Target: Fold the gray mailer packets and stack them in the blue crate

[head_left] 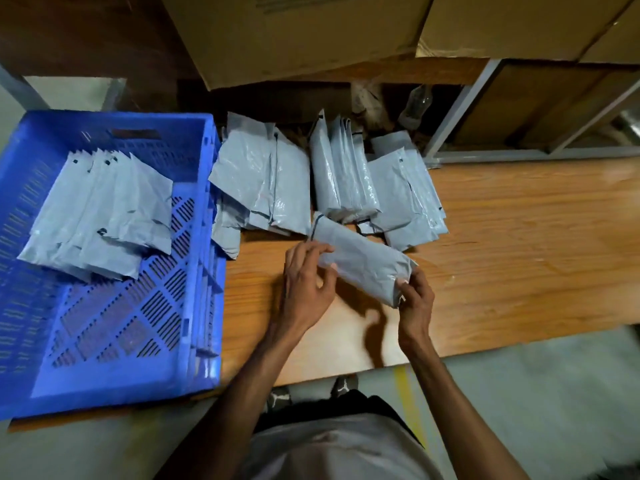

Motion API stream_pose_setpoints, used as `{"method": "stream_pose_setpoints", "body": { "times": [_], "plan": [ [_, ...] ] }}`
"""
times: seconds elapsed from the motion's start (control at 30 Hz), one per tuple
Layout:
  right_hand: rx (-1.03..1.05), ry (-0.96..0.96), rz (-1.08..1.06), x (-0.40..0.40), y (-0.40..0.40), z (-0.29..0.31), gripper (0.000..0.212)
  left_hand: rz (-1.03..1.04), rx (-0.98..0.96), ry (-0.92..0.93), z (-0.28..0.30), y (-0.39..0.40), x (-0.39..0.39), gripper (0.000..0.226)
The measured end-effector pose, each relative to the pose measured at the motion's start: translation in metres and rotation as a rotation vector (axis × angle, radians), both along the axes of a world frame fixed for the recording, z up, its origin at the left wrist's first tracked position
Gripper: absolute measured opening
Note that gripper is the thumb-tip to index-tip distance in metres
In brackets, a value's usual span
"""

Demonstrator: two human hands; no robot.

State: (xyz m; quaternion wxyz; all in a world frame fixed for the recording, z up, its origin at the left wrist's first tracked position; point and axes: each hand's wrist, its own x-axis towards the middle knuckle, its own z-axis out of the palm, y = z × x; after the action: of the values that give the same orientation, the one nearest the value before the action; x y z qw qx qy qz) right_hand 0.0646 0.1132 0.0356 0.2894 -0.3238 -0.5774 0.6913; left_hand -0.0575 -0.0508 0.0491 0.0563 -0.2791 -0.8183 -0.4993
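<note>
A gray mailer packet [360, 261] is held just above the wooden table [519, 244], lying diagonally. My left hand [306, 285] grips its upper left end with thumb and fingers curled round it. My right hand [414, 303] pinches its lower right end. The blue crate [194, 341] stands at the left with several folded gray packets [100, 216] stacked in its far left part. More gray packets lie on the table in piles behind my hands: a left pile [263, 188] and a right pile [374, 188].
Large cardboard boxes [294, 36] lean at the back above the piles. A metal shelf frame [460, 109] stands at the back right, with a clear bottle [415, 105] beside it. Bare wood stretches to the right of my hands. The table's front edge runs below my wrists.
</note>
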Motion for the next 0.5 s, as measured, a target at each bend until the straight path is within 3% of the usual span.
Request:
{"method": "stream_pose_setpoints", "body": {
  "times": [0.1,0.23,0.33,0.5],
  "plan": [
    [-0.101,-0.087,0.011,0.017,0.009,-0.009,0.036,-0.085,-0.131,0.094,-0.013,0.004,0.011,0.031],
    [-0.057,-0.282,0.141,0.021,0.020,-0.034,0.026,-0.187,-0.443,0.131,-0.042,0.008,0.021,0.045],
    [0.183,-0.399,0.193,0.020,0.026,-0.050,0.035,-0.223,-0.653,0.141,-0.069,0.006,0.028,0.055],
    [0.622,-0.388,0.244,0.020,0.033,-0.065,0.048,-0.181,-0.732,0.125,-0.080,0.009,0.033,0.057]
  ]
}}
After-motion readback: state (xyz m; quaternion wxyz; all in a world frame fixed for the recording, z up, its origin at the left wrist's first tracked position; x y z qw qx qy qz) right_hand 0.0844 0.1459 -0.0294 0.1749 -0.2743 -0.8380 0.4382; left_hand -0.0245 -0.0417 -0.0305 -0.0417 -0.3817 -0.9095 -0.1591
